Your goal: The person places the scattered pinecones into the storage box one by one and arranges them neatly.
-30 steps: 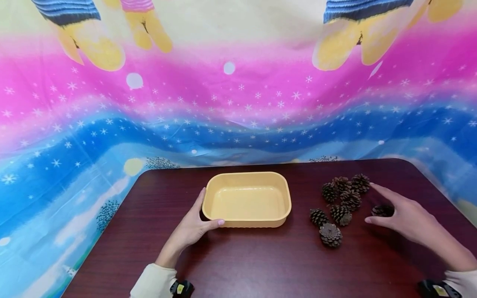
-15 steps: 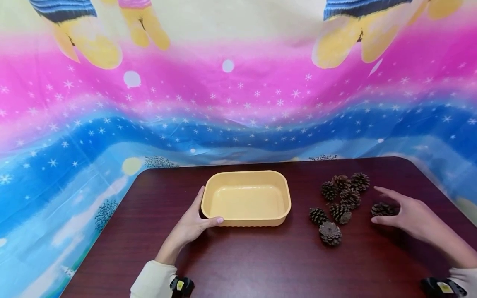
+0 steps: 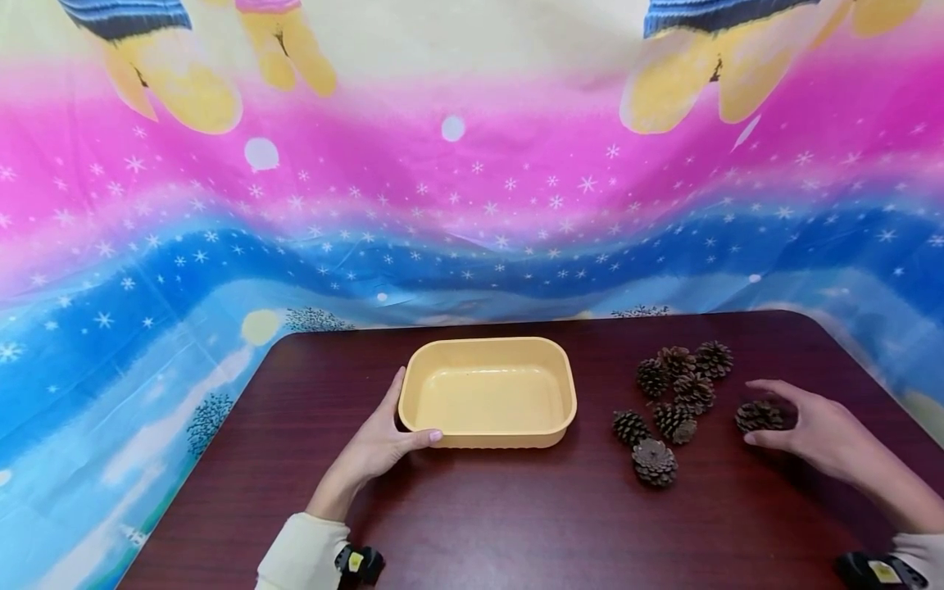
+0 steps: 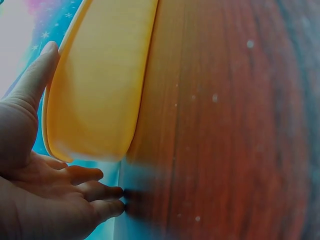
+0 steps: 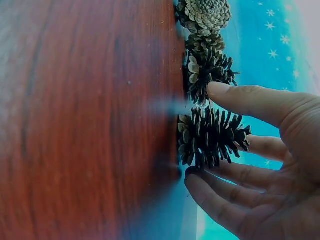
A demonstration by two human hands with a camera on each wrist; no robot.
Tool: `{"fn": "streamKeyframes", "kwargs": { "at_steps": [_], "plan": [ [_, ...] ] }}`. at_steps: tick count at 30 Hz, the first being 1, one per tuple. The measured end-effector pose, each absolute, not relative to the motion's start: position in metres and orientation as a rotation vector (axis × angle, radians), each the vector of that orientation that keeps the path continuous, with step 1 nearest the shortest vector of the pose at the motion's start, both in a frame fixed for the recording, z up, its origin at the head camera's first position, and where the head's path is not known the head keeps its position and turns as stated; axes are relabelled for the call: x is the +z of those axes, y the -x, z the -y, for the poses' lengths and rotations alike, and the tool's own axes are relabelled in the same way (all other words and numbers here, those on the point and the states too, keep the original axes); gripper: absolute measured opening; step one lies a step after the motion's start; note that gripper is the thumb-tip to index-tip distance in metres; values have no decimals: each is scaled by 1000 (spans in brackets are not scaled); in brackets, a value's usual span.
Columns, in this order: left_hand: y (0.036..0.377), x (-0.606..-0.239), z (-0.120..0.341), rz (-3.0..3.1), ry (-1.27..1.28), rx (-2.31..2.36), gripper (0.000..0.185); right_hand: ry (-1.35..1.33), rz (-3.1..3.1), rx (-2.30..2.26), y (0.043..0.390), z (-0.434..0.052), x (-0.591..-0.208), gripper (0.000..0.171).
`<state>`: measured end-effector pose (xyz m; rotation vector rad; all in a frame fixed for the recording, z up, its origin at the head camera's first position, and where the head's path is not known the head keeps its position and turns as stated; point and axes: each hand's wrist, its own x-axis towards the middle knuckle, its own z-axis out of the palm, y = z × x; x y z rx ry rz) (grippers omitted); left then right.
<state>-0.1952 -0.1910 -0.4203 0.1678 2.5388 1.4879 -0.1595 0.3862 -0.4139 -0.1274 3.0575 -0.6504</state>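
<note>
A yellow rectangular plastic container (image 3: pixel 487 441) stands on the table, its inside bare. My left hand (image 3: pixel 376 447) rests at its left front corner, the thumb lying along the front wall and the fingers at the left side. In the left wrist view those fingers (image 4: pixel 95 190) look extended and loose. At the right, my right hand (image 3: pixel 829 434) surrounds a single pinecone (image 3: pixel 760 416) with thumb and fingers spread. The right wrist view shows a gap between the thumb and that pinecone (image 5: pixel 212 137), which sits on the table; finger contact below it is hard to tell.
Several more pinecones (image 3: pixel 693 393) lie clustered between the container and my right hand, one light-based cone (image 3: pixel 655 463) nearest the front. The dark red-brown table (image 3: pixel 516 524) meets a colourful snowflake-print cloth (image 3: pixel 472 205) behind and at the sides.
My right hand has moved slightly right, away from the cluster, and its thumb and fingers now sit closer about the lone pinecone. The left hand and container stay put.
</note>
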Motion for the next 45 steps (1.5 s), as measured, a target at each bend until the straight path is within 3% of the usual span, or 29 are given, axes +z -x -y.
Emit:
{"fn": "streamKeyframes", "kwargs": {
  "at_steps": [10,45],
  "plan": [
    [197,-421,193,-2484,-172,1506,126,146,-3052,-653,158,-390,-417,67],
    [197,-425,194,-2496,-202,1526,126,163,-3060,-637,161,-389,-417,47]
  ]
}}
